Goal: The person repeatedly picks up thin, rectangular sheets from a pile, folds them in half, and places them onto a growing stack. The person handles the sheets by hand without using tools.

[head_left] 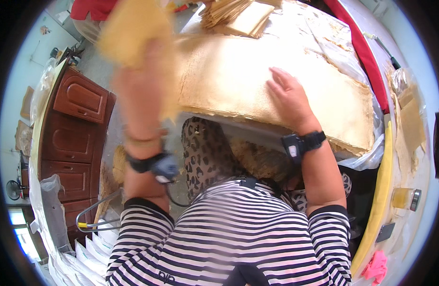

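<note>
My left hand (142, 93), smeared by motion, is raised at the upper left with a thin yellow-tan sheet (133, 33) in its grip. The sheet is blurred too, and its material is hard to tell. My right hand (289, 93) lies on a wide, low stack of pale tan sheets (229, 71), its fingers stretched out over the top surface. Rough, layered edges show along the near side of this stack. Both wrists wear black straps with small devices.
Smaller folded tan sheets (243, 16) are piled at the far side. Clear plastic film (367, 159) and a red edge strip (360, 47) run along the right. Dark red cabinets (69, 131) stand at left. A jar (405, 199) and pink cloth (375, 267) lie at far right.
</note>
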{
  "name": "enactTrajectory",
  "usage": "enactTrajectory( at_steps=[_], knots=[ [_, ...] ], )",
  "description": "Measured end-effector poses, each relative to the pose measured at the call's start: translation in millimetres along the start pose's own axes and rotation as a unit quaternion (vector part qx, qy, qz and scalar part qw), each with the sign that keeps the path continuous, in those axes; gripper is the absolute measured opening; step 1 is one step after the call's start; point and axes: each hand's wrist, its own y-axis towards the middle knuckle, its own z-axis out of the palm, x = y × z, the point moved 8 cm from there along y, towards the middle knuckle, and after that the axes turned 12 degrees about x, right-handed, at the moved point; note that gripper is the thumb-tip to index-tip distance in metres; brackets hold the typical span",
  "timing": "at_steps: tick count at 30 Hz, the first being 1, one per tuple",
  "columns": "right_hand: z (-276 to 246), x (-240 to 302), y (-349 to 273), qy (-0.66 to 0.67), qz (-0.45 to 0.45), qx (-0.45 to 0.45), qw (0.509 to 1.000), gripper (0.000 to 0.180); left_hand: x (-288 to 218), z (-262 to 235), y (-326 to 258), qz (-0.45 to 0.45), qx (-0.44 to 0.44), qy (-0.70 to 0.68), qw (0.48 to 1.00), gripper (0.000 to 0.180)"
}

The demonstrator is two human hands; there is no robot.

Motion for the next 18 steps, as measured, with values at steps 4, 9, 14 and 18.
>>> enactTrajectory(
  at_steps=[4,9,14,18],
  knots=[
    [-58,-23,-33,0.447,0.035,-0.066,0.891,0.063,-156,67,-6,0.141,0.055,-0.186,0.971,0.019],
    [-105,-63,-70,0.499,0.121,-0.003,0.858,0.051,-254,143,-51,0.207,0.249,-0.159,0.933,0.025],
    [-128,-101,-52,0.188,0.177,-0.003,0.966,0.071,-231,126,-74,0.216,0.290,-0.302,0.882,0.033],
    [-165,-57,-21,-0.251,0.124,-0.108,0.954,0.087,-104,91,-66,0.051,0.183,-0.298,0.936,0.036]
  ],
)
